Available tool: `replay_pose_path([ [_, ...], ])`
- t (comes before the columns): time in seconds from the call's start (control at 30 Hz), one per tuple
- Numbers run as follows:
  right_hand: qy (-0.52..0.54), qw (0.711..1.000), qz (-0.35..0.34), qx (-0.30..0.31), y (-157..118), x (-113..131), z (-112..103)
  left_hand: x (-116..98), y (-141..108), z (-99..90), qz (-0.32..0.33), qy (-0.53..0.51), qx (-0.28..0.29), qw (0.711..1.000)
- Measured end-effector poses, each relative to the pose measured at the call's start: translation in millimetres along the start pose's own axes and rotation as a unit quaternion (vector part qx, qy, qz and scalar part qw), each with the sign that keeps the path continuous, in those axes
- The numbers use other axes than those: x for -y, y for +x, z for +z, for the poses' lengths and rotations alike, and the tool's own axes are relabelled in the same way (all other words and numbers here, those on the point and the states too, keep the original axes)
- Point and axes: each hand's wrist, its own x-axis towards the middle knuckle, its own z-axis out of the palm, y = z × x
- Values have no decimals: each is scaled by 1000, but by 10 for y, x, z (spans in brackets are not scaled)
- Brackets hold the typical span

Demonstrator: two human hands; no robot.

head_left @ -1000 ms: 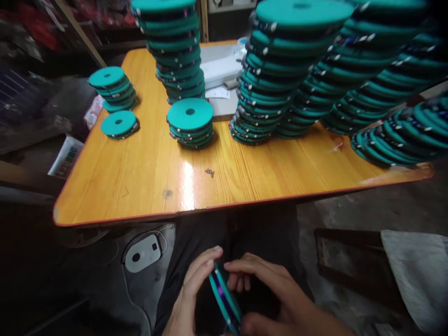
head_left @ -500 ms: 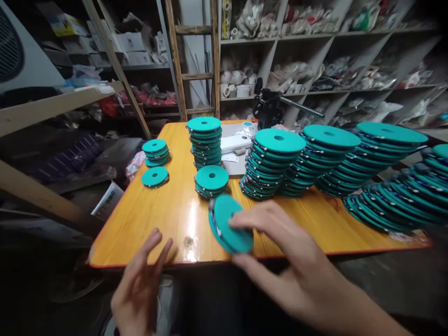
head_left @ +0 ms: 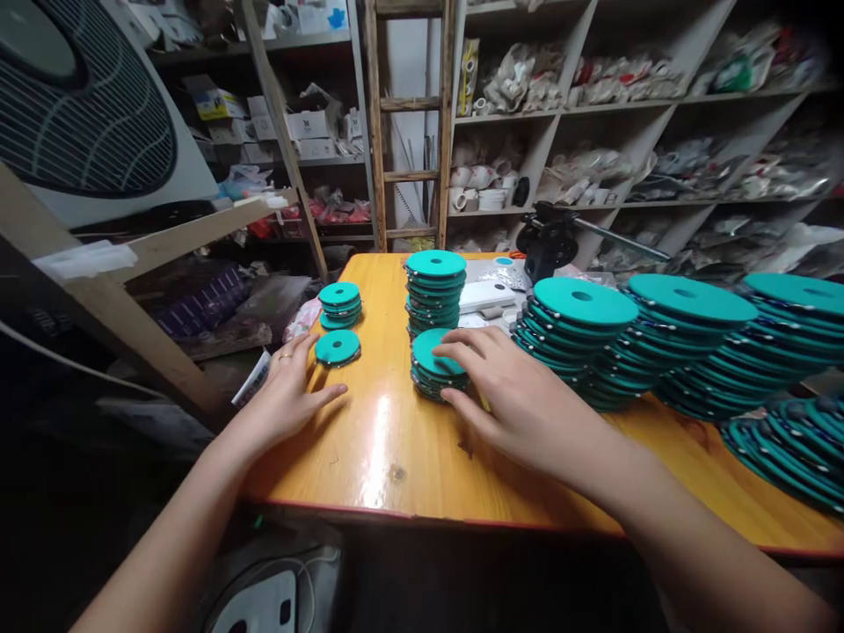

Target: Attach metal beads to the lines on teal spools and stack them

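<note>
Teal foam line spools with dark line and small pale beads round their rims stand in stacks on a wooden table. My right hand [head_left: 507, 387] is over the right side of a short spool stack [head_left: 428, 360], its curved fingers at the top spool and thumb apart near the side. It covers part of that stack. My left hand [head_left: 290, 387] reaches in with fingers and thumb spread, just left of a single flat spool [head_left: 338, 346], holding nothing. Behind that spool sits a small spool stack [head_left: 340, 299]. A taller spool stack [head_left: 435, 281] rises behind the one at my right hand.
Tall, leaning spool stacks [head_left: 584, 303] line the table's right side. Behind them a black clamp-like device [head_left: 547, 242] carries a metal rod. The wooden table's [head_left: 396, 483] red-trimmed front edge faces me. A wooden ladder [head_left: 412, 176] and crowded shelves stand at the back.
My right hand has moved forward with the spool it held, to the short stack, which now looks taller. My left hand has moved forward beside the single spool. The view has shifted.
</note>
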Motion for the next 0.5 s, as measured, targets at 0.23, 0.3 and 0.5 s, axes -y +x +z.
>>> replay_pose_path([
  [0.23, 72, 995, -36, -51, -277, 226, -98, 187, 544, 209, -3, -17, 36, 999],
  [0.3, 94, 994, -26, -49, -370, 275, -76, 126, 528, 203, -3, -35, 28, 999],
  [0.5, 140, 985, -67, -77, -539, 396, 200, -461, -128, -38, 3, -142, 74, 987],
])
